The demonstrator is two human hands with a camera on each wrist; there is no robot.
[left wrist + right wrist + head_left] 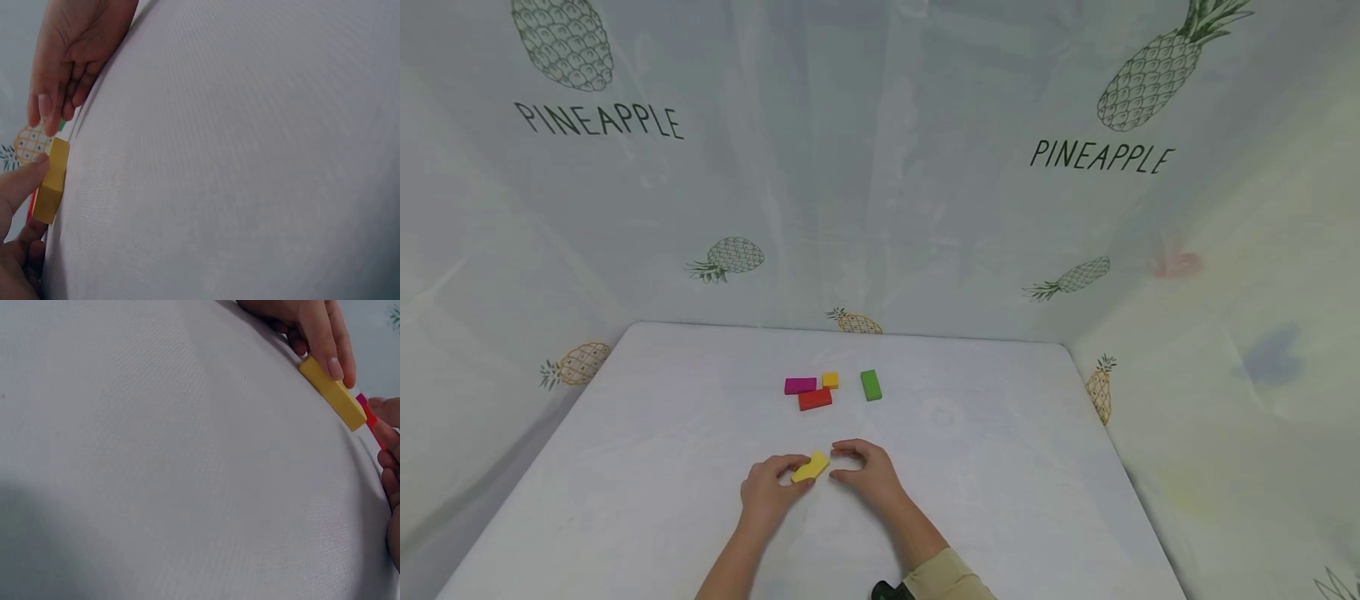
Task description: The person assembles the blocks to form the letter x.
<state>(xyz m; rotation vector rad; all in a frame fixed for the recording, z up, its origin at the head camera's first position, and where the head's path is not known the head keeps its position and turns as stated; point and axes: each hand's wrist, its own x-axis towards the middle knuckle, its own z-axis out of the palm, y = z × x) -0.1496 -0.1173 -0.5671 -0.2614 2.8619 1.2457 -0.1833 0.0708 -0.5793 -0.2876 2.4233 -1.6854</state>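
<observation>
A yellow block point(810, 468) is pinched between the thumb and fingers of my left hand point(767, 492), near the middle front of the table. From above, its outline looks bent. In the right wrist view the yellow block point(334, 395) shows a long flat side. Just beyond its right end is my right hand point(871, 477), thumb and fingers apart with nothing between them. A small gap separates it from the block in the head view. Whether the block touches the table cannot be made out.
Farther back on the white table point(1000, 433) lie a purple block point(800, 386), a red block point(816, 400) and a small orange-yellow block point(831, 380), close together. A green block point(871, 385) lies to their right. Pineapple-print cloth point(850, 167) hangs behind the table.
</observation>
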